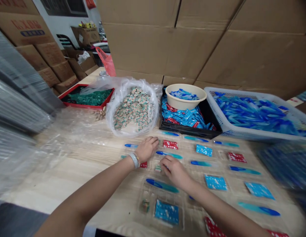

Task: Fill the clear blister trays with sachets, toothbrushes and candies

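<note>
A clear plastic bag [133, 108] of small green-and-tan packets gaped open just beyond the left hand [146, 148], whose fingers were curled loosely, palm down, on the clear blister tray [192, 184]; whether they pinched anything could not be told. The right hand [174, 170] lay just beside it, fingertips drawn narrow at a small packet [158, 168] in a tray pocket. Past the fingers to the right, a black bin [190, 130] held blue and red sachets under a cream bowl [185, 97] of blue ones, beside a white basket [254, 112] of blue pens. A red tray [87, 98] of green pieces sat far left. The wooden table [76, 171] stood against stacked cardboard boxes [217, 42]
</note>
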Demonstrator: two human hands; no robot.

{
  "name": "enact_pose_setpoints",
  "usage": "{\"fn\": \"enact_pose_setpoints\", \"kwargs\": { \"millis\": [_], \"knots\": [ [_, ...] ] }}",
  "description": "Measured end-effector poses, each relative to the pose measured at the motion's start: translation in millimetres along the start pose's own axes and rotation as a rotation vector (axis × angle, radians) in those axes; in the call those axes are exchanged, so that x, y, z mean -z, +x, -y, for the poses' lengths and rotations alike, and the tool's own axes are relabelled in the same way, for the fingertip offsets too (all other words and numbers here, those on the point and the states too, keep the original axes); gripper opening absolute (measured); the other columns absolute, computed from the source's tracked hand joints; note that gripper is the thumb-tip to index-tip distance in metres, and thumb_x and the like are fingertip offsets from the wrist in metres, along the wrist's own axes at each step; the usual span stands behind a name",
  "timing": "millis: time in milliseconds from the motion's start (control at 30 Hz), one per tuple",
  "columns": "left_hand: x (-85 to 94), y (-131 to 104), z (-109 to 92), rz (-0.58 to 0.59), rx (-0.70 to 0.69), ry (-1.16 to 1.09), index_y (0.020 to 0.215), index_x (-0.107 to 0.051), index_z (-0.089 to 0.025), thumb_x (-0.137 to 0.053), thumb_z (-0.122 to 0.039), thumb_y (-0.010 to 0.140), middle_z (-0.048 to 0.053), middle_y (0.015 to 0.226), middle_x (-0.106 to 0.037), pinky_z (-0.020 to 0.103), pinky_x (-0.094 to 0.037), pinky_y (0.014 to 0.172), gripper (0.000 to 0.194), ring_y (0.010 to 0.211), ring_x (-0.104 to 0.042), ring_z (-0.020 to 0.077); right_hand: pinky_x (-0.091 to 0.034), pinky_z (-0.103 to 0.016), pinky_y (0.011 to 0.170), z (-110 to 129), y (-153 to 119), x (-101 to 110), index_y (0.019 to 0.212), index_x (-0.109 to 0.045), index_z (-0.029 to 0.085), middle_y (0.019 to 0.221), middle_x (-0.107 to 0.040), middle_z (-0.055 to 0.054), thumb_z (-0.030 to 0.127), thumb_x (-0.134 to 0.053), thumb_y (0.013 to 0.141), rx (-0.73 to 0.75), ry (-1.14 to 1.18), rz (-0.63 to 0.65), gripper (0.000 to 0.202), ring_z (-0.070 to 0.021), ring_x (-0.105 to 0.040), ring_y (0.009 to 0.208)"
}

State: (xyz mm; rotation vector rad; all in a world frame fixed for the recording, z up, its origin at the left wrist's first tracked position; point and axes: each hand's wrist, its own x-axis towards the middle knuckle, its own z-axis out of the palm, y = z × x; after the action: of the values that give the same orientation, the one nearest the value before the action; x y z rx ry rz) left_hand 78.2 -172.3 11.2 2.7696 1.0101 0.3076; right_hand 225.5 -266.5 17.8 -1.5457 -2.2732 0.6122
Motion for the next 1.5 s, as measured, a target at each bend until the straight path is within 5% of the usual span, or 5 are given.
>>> {"fn": "enact_pose_setpoints", "kwargs": {
  "millis": [367,767,1100,1300,1500],
  "knots": [
    [2.0,-0.7,12.0,-0.116,0.090,-0.097,0.115,-0.045,-0.014,-0.034,-0.018,0.084,0.011,0.123,-0.044,0.035,-0.031,0.097,0.034,0.114,-0.037,0.0168,-0.037,-0.025,0.062,-13.7,12.7,14.7,0.068,-0.054,0.017,0.070,-0.051,-0.002,0.013,-0.041,0.077,-0.060,0.085,-0.092,0.015,-0.0138,-0.048,0.067],
    [2.3,-5.0,-0.8,0.006,-0.039,-0.069,0.110,-0.050,-0.015,-0.034,-0.023,0.084,0.009,0.121,-0.047,0.033,-0.031,0.097,0.031,0.117,-0.034,0.0172,-0.039,-0.026,0.059,-27.1,102.0,31.6,0.067,-0.053,0.019,0.066,-0.051,-0.002,0.021,-0.043,0.075,-0.048,0.183,-0.253,0.014,-0.0141,-0.050,0.063],
    [49.9,-9.4,139.4,-0.067,0.650,0.051,0.098,-0.056,-0.010,-0.044,-0.016,0.076,0.015,0.104,-0.054,0.038,-0.039,0.085,0.026,0.099,-0.049,0.0238,-0.037,-0.024,0.055,-8.5,219.1,24.0,0.076,-0.060,0.018,0.066,-0.061,-0.005,0.026,-0.043,0.078,-0.072,-0.151,0.034,0.019,-0.0153,-0.055,0.062],
    [33.5,7.0,138.3,-0.007,0.628,0.061,0.096,-0.056,-0.013,-0.045,-0.018,0.074,0.016,0.103,-0.052,0.040,-0.041,0.077,0.025,0.096,-0.047,0.0280,-0.038,-0.029,0.055,-5.0,234.3,5.0,0.086,-0.061,0.015,0.085,-0.063,-0.016,0.015,-0.057,0.064,-0.184,-0.438,0.301,0.022,-0.0246,-0.059,0.074],
    [31.7,19.0,147.5,-0.127,0.586,0.021,0.093,-0.057,-0.015,-0.045,-0.021,0.076,0.011,0.102,-0.052,0.037,-0.036,0.085,0.022,0.098,-0.046,0.0242,-0.038,-0.024,0.059,-12.2,251.7,-7.9,0.086,-0.056,0.016,0.082,-0.062,-0.009,0.020,-0.051,0.072,-0.181,-0.211,-0.033,0.016,-0.0165,-0.056,0.073]
  ]
}}
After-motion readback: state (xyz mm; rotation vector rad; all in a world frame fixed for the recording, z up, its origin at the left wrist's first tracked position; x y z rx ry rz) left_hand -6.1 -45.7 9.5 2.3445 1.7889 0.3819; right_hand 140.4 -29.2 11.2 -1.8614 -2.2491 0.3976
